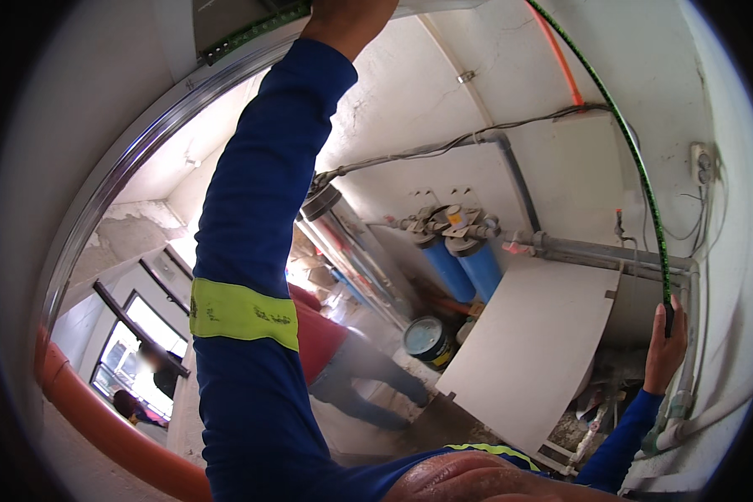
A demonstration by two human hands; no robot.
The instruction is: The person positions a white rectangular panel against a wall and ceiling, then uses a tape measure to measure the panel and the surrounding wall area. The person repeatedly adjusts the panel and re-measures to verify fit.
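My left arm, in a blue sleeve with a yellow-green band, reaches up to the top edge. The fingers of my left hand are cut off there. Beside it, a short stretch of green strip with black marks lies along a silver metal rail. Low on the right, my right hand is closed around the black end piece of a tape measure. From this hand its long green blade bows upward and leaves the picture at the top.
A person in a red top stands behind my left arm. Blue filter housings, grey pipes and a pale board line the wall. A bucket stands on the floor; an orange pipe curves at lower left.
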